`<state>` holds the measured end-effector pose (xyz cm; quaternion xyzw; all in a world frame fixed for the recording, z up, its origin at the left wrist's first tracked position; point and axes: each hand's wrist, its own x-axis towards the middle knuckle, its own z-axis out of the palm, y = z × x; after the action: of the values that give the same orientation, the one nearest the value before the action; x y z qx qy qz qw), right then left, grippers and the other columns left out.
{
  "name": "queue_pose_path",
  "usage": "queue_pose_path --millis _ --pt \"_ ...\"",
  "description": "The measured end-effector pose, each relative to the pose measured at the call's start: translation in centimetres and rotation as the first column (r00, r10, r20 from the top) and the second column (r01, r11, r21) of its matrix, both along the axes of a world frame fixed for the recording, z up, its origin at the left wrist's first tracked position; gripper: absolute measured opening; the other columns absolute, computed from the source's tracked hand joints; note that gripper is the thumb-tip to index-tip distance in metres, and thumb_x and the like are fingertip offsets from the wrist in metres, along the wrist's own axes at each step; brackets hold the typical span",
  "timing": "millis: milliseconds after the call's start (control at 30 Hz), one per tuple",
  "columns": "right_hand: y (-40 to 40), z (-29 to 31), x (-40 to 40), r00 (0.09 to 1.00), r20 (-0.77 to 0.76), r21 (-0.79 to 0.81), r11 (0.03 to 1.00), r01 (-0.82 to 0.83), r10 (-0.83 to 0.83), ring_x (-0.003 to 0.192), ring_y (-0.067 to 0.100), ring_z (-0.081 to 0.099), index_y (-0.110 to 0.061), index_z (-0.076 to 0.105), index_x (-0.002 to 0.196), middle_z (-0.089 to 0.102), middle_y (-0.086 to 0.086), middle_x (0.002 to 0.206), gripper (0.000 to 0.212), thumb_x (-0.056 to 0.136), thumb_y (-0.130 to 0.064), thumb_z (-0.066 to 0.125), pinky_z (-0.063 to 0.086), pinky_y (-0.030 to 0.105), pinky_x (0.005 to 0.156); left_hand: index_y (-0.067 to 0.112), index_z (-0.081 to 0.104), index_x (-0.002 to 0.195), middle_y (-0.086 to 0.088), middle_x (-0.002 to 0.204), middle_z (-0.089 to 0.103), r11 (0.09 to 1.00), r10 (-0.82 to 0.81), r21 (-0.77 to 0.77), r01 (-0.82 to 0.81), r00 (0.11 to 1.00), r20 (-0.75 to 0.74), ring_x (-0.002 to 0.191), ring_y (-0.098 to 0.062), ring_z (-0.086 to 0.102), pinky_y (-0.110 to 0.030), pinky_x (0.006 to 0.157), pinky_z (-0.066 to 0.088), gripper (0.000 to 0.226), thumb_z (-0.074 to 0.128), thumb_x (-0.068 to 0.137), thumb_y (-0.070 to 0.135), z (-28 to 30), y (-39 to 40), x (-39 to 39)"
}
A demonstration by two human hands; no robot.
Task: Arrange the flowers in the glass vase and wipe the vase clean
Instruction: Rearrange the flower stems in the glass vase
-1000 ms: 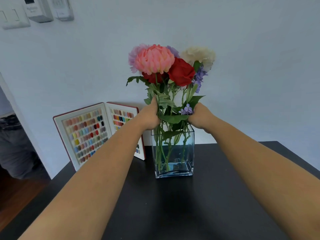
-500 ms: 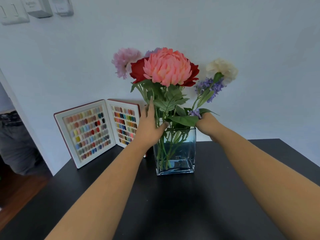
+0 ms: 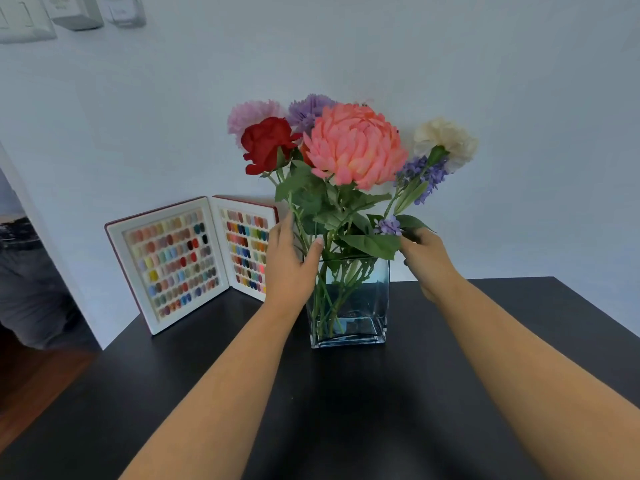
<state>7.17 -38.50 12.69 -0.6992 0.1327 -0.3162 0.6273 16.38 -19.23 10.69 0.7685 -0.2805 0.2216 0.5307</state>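
A square glass vase [image 3: 349, 306] with water stands on the black table [image 3: 346, 410]. It holds the flowers [image 3: 353, 147]: a big coral bloom, a red rose, pink and purple blooms, a cream bloom and lavender sprigs. My left hand [image 3: 289, 265] is at the vase's left rim with its fingers apart, and its thumb rests against the green stems. My right hand [image 3: 427, 261] is at the right rim, fingertips curled on a leaf below the lavender sprig.
An open red-edged book of coloured nail samples [image 3: 194, 258] stands against the white wall, left of the vase. The table's left edge drops to a wooden floor [image 3: 31, 386]. A person's dark clothing [image 3: 27, 278] shows in the doorway at far left.
The bunch has spread apart and the coral bloom has swung to the front. My left hand has let go of the stems and opened. My right hand has shifted slightly right.
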Motion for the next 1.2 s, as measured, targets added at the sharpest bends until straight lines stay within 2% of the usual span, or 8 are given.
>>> queue_pose_path --millis 100,167,300,500,733,933,1033,1200 --pt "0.2 -0.3 -0.3 0.972 0.095 0.168 0.966 0.198 -0.216 0.095 0.014 0.055 -0.023 0.040 0.133 0.054 0.003 0.119 0.054 0.084 -0.013 0.060 0.042 0.027 0.079 0.022 0.032 0.153 -0.005 0.146 0.042 0.999 0.025 -0.046 -0.025 1.000 -0.008 0.133 -0.020 0.046 -0.040 0.110 0.041 0.067 0.064 0.095 0.034 0.4 -0.2 -0.1" --pt "0.9 -0.6 -1.4 0.899 0.224 0.193 0.922 0.337 -0.375 0.104 0.017 0.051 -0.033 0.030 0.135 0.046 -0.004 0.123 0.064 0.080 -0.013 0.057 0.041 0.028 0.078 0.020 0.041 0.144 0.000 0.136 0.048 0.992 0.033 -0.124 -0.037 0.999 -0.034 0.122 -0.015 0.053 -0.037 0.102 0.047 0.059 0.067 0.093 0.032 0.3 -0.1 -0.1" --pt "3.7 -0.7 -2.8 0.852 0.400 -0.269 0.846 0.461 -0.337 0.107 0.012 0.039 -0.037 0.042 0.118 0.043 -0.018 0.116 0.051 0.071 -0.021 0.056 0.038 0.035 0.092 0.023 0.050 0.117 0.004 0.113 0.054 0.971 0.042 -0.233 -0.054 0.998 -0.054 0.102 -0.012 0.057 -0.033 0.091 0.051 0.035 0.072 0.090 0.029 -0.3 -0.2 -0.4" --pt "5.7 1.9 -0.3 0.927 0.134 -0.702 0.627 0.338 -0.350 0.112 0.027 0.036 -0.026 0.064 0.109 0.052 -0.002 0.118 0.048 0.074 -0.059 0.066 0.025 0.034 0.081 0.032 0.056 0.107 0.009 0.110 0.048 0.989 0.042 -0.138 -0.044 0.999 -0.013 0.100 -0.010 0.054 -0.020 0.082 0.041 0.023 0.071 0.091 0.027 -0.8 -0.2 -0.4" --pt "6.1 4.9 1.7 0.937 0.091 -0.778 0.563 0.279 -0.338 0.107 0.029 0.039 -0.041 0.071 0.094 0.062 -0.007 0.097 0.026 0.079 -0.059 0.061 0.014 0.034 0.072 0.023 0.058 0.122 0.004 0.119 0.050 0.995 -0.040 -0.088 0.039 0.999 -0.012 0.112 -0.013 0.060 -0.028 0.098 0.047 0.033 0.069 0.092 0.015 -0.8 0.3 -0.3" --pt "6.7 6.2 2.5 0.914 -0.004 -0.872 0.449 0.195 -0.405 0.107 0.028 0.039 -0.036 0.070 0.088 0.060 -0.009 0.079 0.052 0.065 -0.080 0.054 0.015 0.037 0.070 0.023 0.056 0.126 0.004 0.125 0.050 0.992 -0.044 -0.121 0.036 0.997 -0.067 0.112 -0.009 0.058 0.005 0.081 0.037 0.042 0.074 0.089 0.018 -1.0 -0.5 -0.4" --pt "6.6 6.5 2.9 0.885 0.004 -0.876 0.425 0.228 -0.466 0.108 0.031 0.042 -0.030 0.070 0.075 0.052 -0.006 0.067 0.044 0.068 -0.072 0.058 0.016 0.038 0.072 0.026 0.055 0.129 0.001 0.130 0.057 0.989 -0.071 -0.137 0.057 0.993 -0.099 0.110 -0.001 0.056 0.002 0.078 0.040 0.043 0.073 0.090 0.018 -1.2 -0.8 -0.5" --pt "5.0 6.0 3.0 0.853 -0.038 -0.841 0.477 0.254 -0.521 0.113 0.034 0.042 -0.026 0.072 0.073 0.052 -0.001 0.067 0.032 0.076 -0.055 0.061 0.015 0.039 0.074 0.025 0.060 0.130 0.005 0.129 0.064 0.988 -0.097 -0.131 0.078 0.985 -0.141 0.101 0.015 0.055 -0.019 0.092 0.048 0.039 0.068 0.093 0.016 -0.9 -0.3 -0.2"
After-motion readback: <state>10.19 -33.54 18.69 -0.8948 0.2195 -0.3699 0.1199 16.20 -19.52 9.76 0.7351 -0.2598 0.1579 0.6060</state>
